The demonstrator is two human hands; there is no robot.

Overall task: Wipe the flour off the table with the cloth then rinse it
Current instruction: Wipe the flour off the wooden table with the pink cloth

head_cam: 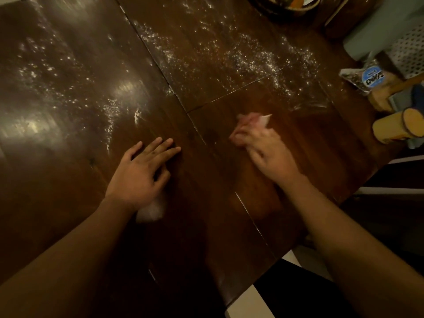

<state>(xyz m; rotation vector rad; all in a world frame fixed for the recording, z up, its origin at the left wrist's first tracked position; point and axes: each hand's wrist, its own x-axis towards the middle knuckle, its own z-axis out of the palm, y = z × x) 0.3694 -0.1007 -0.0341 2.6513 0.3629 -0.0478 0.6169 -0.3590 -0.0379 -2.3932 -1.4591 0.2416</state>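
White flour (243, 56) is scattered over the far half of the dark wooden table (202, 216), with more flour at the left. My right hand (268, 152), blurred by motion, grips a pinkish-white cloth (252, 121) and presses it on the table just below the flour on the right. My left hand (142, 171) rests flat on the wood with its fingers spread. A small white heap (150, 211), seemingly gathered flour, lies by my left wrist.
At the table's right edge lie a printed packet (364, 76), a yellow cylindrical container (394, 127) on its side and a wooden item. A dark bowl (289, 5) stands at the far edge. A white perforated basket (408, 51) is at far right.
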